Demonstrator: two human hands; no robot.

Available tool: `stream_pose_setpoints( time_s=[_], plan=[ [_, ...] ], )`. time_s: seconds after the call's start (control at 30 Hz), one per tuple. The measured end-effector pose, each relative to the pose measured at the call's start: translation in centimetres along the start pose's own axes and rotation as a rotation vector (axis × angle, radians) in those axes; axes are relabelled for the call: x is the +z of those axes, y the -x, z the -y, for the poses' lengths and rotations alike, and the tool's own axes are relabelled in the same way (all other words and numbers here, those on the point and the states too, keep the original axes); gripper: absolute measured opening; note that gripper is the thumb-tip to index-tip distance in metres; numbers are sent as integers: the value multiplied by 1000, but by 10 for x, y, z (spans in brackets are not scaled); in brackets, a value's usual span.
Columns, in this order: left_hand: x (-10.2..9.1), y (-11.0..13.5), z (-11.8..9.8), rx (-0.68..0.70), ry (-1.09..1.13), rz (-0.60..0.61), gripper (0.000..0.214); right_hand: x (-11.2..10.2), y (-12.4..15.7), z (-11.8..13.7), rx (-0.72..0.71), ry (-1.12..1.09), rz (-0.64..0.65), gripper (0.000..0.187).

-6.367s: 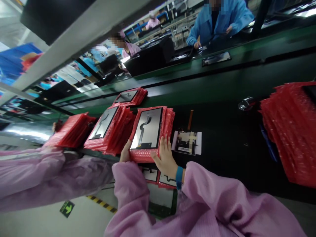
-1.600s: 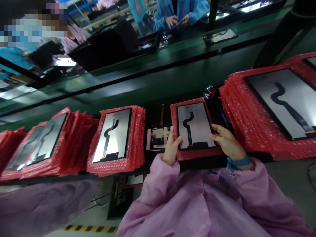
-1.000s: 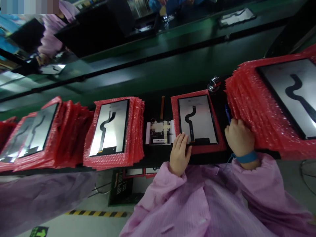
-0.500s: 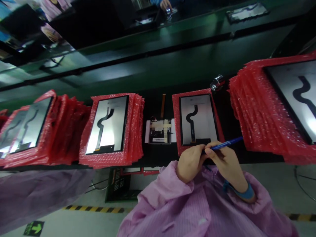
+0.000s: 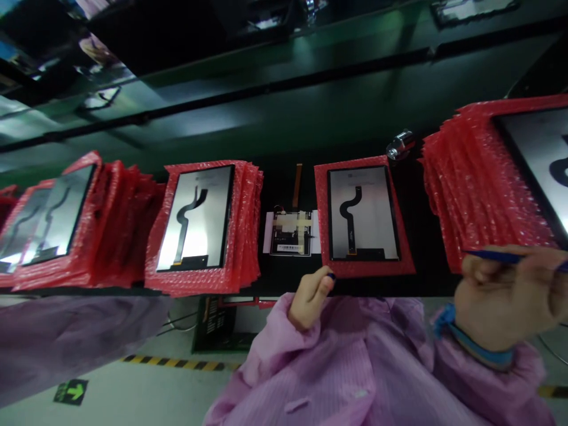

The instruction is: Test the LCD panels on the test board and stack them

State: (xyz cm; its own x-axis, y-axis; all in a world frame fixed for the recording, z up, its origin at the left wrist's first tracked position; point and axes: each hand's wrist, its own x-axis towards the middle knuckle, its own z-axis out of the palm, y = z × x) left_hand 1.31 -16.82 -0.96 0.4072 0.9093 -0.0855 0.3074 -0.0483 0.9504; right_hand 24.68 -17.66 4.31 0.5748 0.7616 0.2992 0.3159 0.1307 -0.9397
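Note:
My left hand (image 5: 310,299) is closed in front of the table edge. A small dark blue piece, apparently a pen cap (image 5: 331,276), pokes out between its thumb and fingers. Out to the right, my right hand (image 5: 510,296) is closed around a blue pen (image 5: 492,255) in front of a stack of red bubble bags (image 5: 479,201). On top of that stack lies a display panel (image 5: 536,160), cut off by the view's edge. Between my hands, another display panel (image 5: 364,216) with a black curved flex cable rests on a red bubble bag (image 5: 402,266).
A small circuit board (image 5: 290,234) with tape and an orange flex strip (image 5: 297,183) lies left of the middle panel. Further left are red bag stacks (image 5: 246,236) topped with panels. A shiny metal cylinder (image 5: 400,145) stands behind. Another person's sleeve (image 5: 80,337) reaches in at left.
My hands have separated. The right moved right with the pen; the left moved left, holding the small blue cap-like piece. The view shifted slightly.

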Motion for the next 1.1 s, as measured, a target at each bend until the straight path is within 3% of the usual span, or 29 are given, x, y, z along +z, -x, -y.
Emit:
stream_pose_setpoints(
  time_s=[0.07,0.13,0.2,0.27,0.43,0.9,1.1],
  plan=[
    [4,3,19,97,-149,-189,51,3,-5,-8,-22,-55,-80,19],
    [13,4,33,233,-350,-286,51,13,0,-19,55,-17,53,18],
    [21,4,39,310,-463,-317,52,27,10,-32,159,65,222,22],
    [26,4,40,323,-480,-338,54,40,17,-43,214,78,281,27],
    [27,5,39,373,-510,-347,54,52,15,-54,185,112,414,37],
    [27,3,36,385,-556,-371,50,54,11,-47,101,185,455,41],
    [26,3,36,425,-560,-404,40,35,16,-32,272,-112,278,30]
  ],
)
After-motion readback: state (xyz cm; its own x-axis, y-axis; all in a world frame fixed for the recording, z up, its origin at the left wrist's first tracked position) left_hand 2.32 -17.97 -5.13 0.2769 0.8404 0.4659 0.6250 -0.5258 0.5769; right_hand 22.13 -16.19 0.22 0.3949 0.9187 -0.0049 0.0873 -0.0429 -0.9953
